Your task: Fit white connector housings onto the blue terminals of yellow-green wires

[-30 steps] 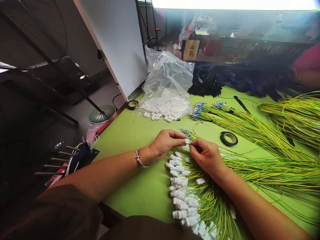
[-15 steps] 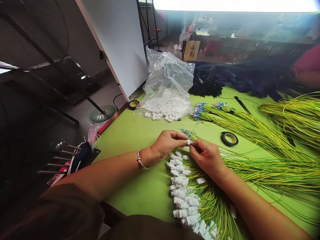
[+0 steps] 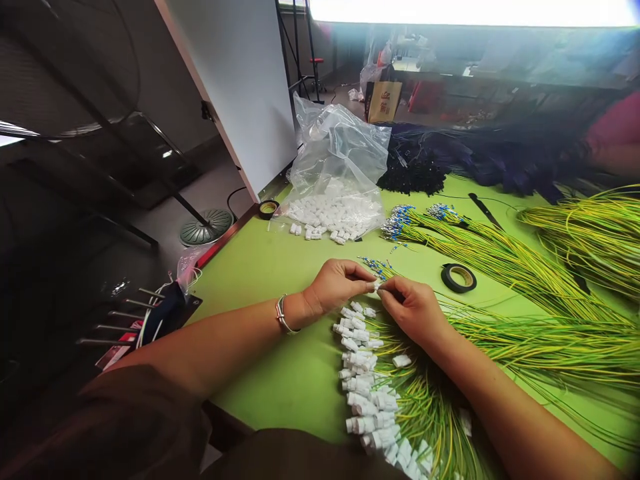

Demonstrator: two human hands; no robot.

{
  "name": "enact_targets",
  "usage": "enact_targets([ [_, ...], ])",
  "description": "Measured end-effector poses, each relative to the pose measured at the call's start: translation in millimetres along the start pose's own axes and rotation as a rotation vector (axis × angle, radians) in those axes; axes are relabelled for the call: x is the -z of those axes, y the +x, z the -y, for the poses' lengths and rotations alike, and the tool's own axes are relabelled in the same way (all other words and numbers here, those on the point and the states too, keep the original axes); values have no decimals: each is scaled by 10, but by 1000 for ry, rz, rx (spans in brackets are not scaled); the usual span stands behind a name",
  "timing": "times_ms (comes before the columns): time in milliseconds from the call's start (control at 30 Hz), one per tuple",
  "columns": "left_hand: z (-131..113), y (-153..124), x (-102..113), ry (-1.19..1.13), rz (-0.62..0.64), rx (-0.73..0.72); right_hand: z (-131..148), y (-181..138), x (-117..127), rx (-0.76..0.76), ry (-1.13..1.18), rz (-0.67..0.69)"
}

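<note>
My left hand point(image 3: 336, 287) pinches a small white connector housing point(image 3: 376, 286) between thumb and fingertips. Against its other end, my right hand point(image 3: 414, 308) is closed in a pinch on a yellow-green wire, whose tip is hidden by the fingers. Below both hands lies a long row of yellow-green wires fitted with white connector housings point(image 3: 361, 361). Just behind the fingertips, loose wire ends with blue-collared terminals point(image 3: 379, 268) rest on the green table point(image 3: 280, 373).
A clear plastic bag point(image 3: 340, 160) of white housings stands at the back. Rolls of black tape point(image 3: 459, 278) lie right of my hands and beside the bag. Wire bundles point(image 3: 500, 267) spread across the right side. A person's pink sleeve point(image 3: 617, 127) shows far right.
The fingertips have shifted very slightly, and the white housing between them shows less blue at its end. Everything else stays in place.
</note>
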State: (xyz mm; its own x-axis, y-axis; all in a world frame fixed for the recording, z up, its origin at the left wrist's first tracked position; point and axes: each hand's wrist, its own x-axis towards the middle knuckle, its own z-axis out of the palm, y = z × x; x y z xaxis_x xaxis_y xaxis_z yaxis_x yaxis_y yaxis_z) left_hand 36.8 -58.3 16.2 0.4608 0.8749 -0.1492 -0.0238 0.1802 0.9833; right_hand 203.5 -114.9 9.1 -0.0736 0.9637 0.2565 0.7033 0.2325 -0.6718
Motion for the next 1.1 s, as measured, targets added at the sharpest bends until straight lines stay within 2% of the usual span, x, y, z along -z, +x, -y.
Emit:
enact_targets([
  [133,12,12,17,-45,-1,27,13,29,33,-82,77,28],
  [467,47,15,-11,11,33,-10,-2,3,-16,-39,7,-10],
  [667,39,14,-9,5,-18,-17,51,34,71,-25,33,-11],
  [800,49,18,-8,63,-1,-45,42,97,198,-52,55,77],
  [867,52,0,-17,153,59,-111,-9,152,301,-70,75,99],
  [900,49,-15,-24,215,120,-165,-45,181,355,-83,83,67],
  [1000,21,-75,-44,407,401,-362,-169,249,493,-125,46,-116],
  [1033,8,-95,-49,455,498,-411,-204,261,527,-133,5,-147],
  [1100,-15,-125,-54,517,614,-469,-248,267,577,-124,-96,-118],
])
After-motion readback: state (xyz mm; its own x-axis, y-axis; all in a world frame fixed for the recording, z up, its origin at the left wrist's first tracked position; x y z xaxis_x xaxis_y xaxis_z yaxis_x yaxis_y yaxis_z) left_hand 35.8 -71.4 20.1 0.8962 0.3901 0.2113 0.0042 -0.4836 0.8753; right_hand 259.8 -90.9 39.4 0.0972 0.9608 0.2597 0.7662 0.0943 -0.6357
